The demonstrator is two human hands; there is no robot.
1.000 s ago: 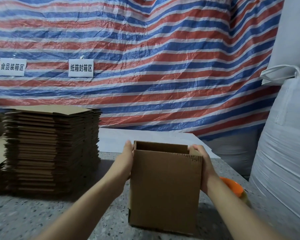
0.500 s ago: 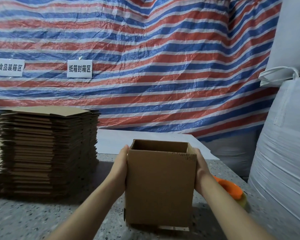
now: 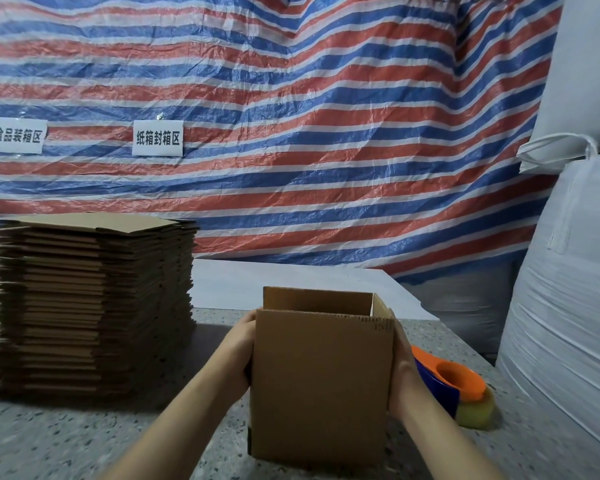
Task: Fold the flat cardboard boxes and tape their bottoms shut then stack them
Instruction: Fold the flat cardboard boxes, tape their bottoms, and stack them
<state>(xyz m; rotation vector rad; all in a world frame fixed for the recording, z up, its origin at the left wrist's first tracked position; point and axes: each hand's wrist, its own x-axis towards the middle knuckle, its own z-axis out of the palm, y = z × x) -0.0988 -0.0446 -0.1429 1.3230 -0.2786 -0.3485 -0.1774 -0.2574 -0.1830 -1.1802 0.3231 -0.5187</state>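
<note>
both hands [image 3: 243, 344] holding upright box [image 3: 321, 386]

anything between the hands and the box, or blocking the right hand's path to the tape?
Nothing visible. The left hand and right hand already press flat on opposite sides of the open box. The tape dispenser lies on the table just right of the right hand, with no object between them.

The box [image 3: 321, 386] is matt brown corrugated cardboard, like the flat stack [image 3: 94, 306] left of it. Under it, the counter [image 3: 42, 441] is speckled grey stone. Behind hangs a crinkled, glossy striped plastic tarp [image 3: 291, 133].
</note>
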